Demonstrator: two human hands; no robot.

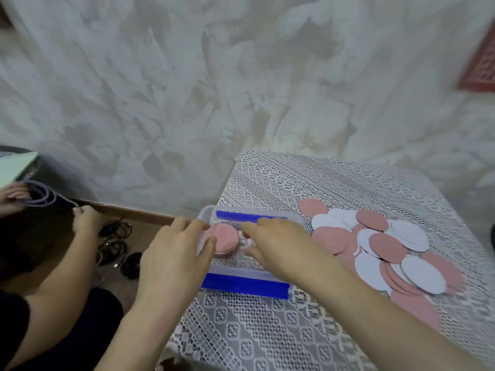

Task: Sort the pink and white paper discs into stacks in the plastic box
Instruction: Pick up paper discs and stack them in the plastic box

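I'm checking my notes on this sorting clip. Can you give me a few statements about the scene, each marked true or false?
1. A pink stack sits inside the plastic box. True.
2. The loose discs lie left of the box. False: they lie on the tablecloth to its right.
3. The left hand and right hand are both at the box. True.
4. The box's clips are red. False: the clips are blue.
5. The loose pile is all white. False: pink and white are mixed.
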